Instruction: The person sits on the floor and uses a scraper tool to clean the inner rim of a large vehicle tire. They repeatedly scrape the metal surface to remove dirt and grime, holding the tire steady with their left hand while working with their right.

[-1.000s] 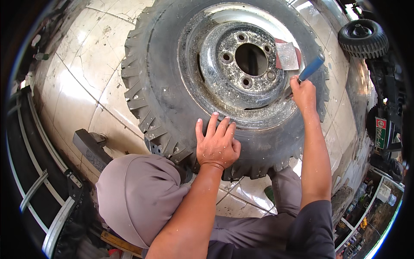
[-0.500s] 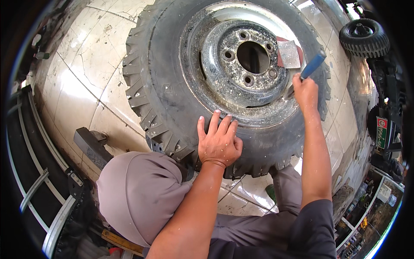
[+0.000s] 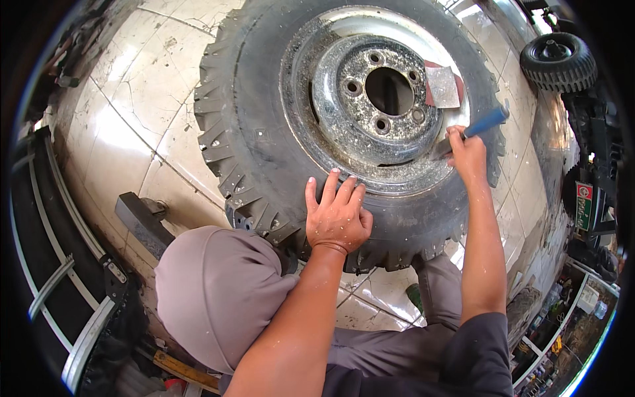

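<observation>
A large treaded tyre (image 3: 254, 119) lies flat in front of me around a steel rim (image 3: 331, 142) covered in pale flecks and worn paint. My left hand (image 3: 338, 215) rests on the sidewall, fingers spread, with fingertips at the rim's lower edge. At the rim's right side, my right hand (image 3: 467, 153) is closed on a blue-handled scraper (image 3: 488, 121). Its flat blade meets the inner rim surface, and its handle points up and right. A folded piece of sandpaper (image 3: 442, 87), grey and reddish, lies on the rim just above that hand.
Cracked, glossy floor tiles (image 3: 132, 99) surround the tyre. A dark metal bar (image 3: 142, 221) stands left of it. Further left is a black panel with metal rails (image 3: 49, 255). A small wheel (image 3: 557, 59) is at the upper right, and a cluttered tray (image 3: 575, 324) at the lower right.
My right hand has tilted the scraper, so its handle leans lower and further right. My left hand stays on the sidewall. The view has shifted slightly.
</observation>
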The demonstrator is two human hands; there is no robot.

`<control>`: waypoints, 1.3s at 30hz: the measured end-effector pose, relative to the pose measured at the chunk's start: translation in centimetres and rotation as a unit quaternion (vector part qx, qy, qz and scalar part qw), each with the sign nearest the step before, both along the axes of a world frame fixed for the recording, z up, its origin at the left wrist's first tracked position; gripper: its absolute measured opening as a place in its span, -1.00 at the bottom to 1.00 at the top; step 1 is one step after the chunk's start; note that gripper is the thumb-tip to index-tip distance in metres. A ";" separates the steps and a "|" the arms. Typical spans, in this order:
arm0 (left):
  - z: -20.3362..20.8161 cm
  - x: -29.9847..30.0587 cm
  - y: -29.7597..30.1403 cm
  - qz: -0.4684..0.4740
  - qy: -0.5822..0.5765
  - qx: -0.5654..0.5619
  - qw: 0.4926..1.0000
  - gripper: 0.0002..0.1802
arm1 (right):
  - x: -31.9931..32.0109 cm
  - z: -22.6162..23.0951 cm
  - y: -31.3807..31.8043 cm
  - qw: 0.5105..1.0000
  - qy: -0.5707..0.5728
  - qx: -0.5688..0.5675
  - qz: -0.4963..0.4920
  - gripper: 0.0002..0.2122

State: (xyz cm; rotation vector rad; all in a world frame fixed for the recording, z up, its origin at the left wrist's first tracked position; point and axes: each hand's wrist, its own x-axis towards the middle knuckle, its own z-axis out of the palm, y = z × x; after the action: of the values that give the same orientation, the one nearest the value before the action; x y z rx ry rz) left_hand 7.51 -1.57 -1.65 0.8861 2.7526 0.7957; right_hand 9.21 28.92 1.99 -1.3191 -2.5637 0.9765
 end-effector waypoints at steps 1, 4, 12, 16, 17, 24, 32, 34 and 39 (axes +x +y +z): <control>0.0 0.0 0.0 0.003 -0.002 -0.003 1.000 -0.55 | 0.3 0.4 -0.3 1.000 -0.001 -0.015 0.000 -0.66; 0.0 0.0 -0.2 0.003 -0.006 -0.004 1.000 -0.55 | 2.7 2.0 -1.5 0.998 -0.012 -0.059 -0.018 -0.66; 0.1 -0.3 0.1 0.001 -0.008 -0.005 1.000 -0.56 | 7.8 2.8 -7.4 0.939 0.177 -0.262 -0.134 -0.59; 0.1 -0.3 0.1 0.003 -0.014 -0.001 1.000 -0.57 | 7.5 3.0 -10.0 0.852 0.299 -0.319 -0.286 -0.61; 0.2 -0.4 0.1 0.005 -0.015 0.000 1.000 -0.57 | 7.6 3.3 -10.1 0.857 0.293 -0.316 -0.282 -0.60; 0.1 -0.1 0.1 0.000 -0.016 0.004 1.000 -0.59 | 8.3 4.5 -8.3 0.920 0.230 -0.220 -0.228 -0.66; -0.3 -0.1 -0.4 0.007 -0.016 0.015 1.000 -0.59 | 6.3 5.3 -7.9 0.979 0.151 -0.116 -0.073 -0.77; -0.1 0.0 -0.1 0.007 -0.019 0.016 1.000 -0.59 | 7.0 3.5 -7.0 0.981 0.159 -0.112 -0.025 -0.80; -0.2 0.0 0.0 0.008 -0.015 0.009 1.000 -0.57 | 6.1 -0.1 -8.0 0.901 0.356 -0.207 -0.134 -0.81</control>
State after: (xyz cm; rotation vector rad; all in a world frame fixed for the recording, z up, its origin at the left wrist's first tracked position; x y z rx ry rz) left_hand 7.49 -1.57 -1.80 0.8486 2.7346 0.8309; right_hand 15.28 20.87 1.89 -1.0597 -1.6386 1.6241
